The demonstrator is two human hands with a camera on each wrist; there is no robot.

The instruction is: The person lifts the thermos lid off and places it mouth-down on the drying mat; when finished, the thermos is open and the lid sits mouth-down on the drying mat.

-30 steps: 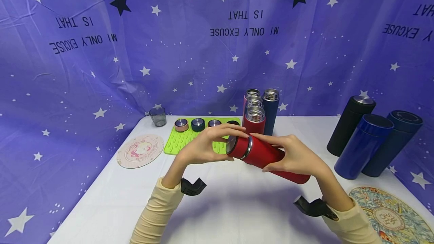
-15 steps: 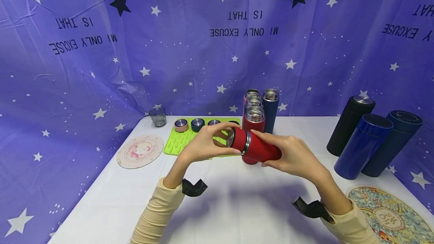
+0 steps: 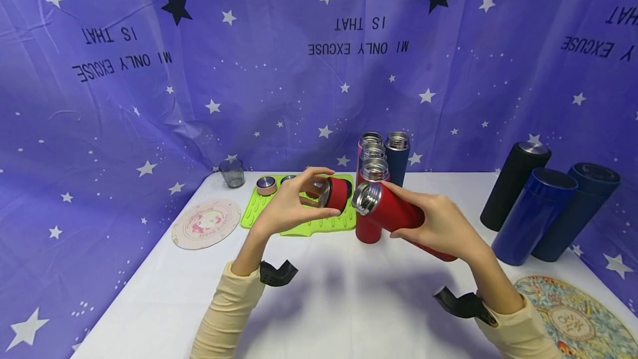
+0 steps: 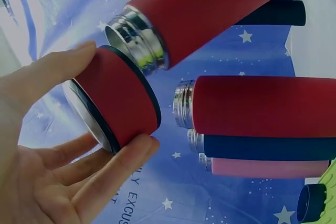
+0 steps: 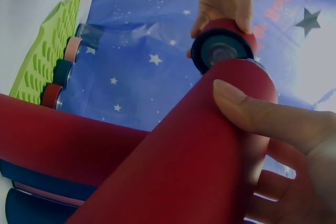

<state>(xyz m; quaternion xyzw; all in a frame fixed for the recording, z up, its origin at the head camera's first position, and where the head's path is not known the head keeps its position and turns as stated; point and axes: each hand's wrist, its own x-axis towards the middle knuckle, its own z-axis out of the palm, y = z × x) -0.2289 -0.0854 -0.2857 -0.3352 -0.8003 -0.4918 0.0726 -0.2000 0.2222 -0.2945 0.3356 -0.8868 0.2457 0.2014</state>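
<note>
Between thumb and fingers, my left hand (image 3: 291, 204) pinches a red lid (image 3: 337, 195) with a silver top. My right hand (image 3: 442, 225) grips the red thermos bottle (image 3: 401, 209), tilted above the table with its bare steel mouth toward the lid. A small gap parts lid and mouth in the head view. In the left wrist view the lid (image 4: 118, 98) lies close in front of the bottle's threaded neck (image 4: 137, 38). The lid's dark underside (image 5: 221, 51) shows in the right wrist view, beyond the bottle (image 5: 194, 156).
Several lidless bottles (image 3: 369, 231) stand upright behind the hands. A green mat (image 3: 256, 212) carries several lids, partly hidden by the left hand. Three capped bottles (image 3: 533, 218) stand right, near a patterned round mat (image 3: 573, 320). A pink round mat (image 3: 206, 225) and a glass (image 3: 232, 173) are left.
The red lid has come off the bottle and moved left with my left hand, baring the steel mouth. My right hand keeps its grip on the bottle.
</note>
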